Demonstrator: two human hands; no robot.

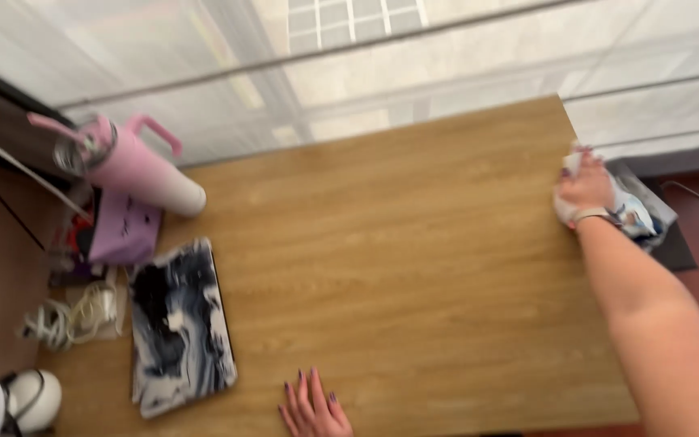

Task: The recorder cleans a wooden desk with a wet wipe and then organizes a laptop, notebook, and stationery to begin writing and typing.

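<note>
White cloth [574, 166] is bunched under my right hand [586, 188] at the desk's [414, 243] far right edge and might slip off; my left hand [315, 407] lies flat, holding nothing.

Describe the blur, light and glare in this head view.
Head view: the whole frame is motion-smeared; the right hand on a cloth at the desk's far corner is softest; the pink tumbler and marbled laptop lack crisp edges; bright daylight washes out the sheer curtain; shadows stay faint.
</note>
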